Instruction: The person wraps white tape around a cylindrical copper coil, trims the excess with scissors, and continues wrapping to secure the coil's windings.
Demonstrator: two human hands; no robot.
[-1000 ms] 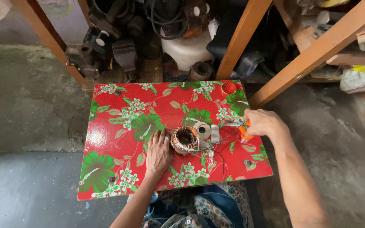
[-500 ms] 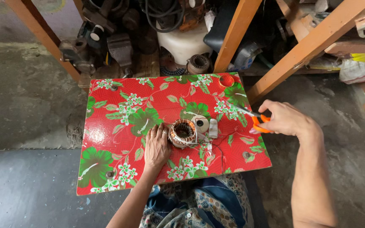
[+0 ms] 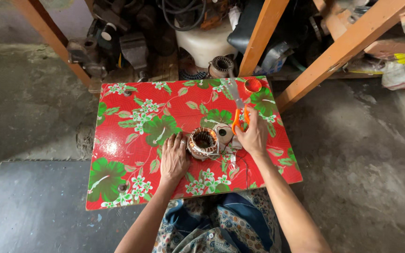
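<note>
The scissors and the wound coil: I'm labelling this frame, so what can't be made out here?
- Scissors, head view: right hand hides the handle loops.
- Coil: left hand hides its near-left side; thin wires too small to trace.
- Person's lap cut off by bottom edge.

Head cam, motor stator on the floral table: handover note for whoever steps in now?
Left hand: flat on the red floral table, fingers against the motor stator.
Right hand: holds orange-handled scissors, blades pointing away from the person.
Stator sits mid-table, copper windings in place; thin wires trail from it toward the person. A small white spool stands behind it.
Done: scissors in hand. Left: no cut visible yet.
</note>
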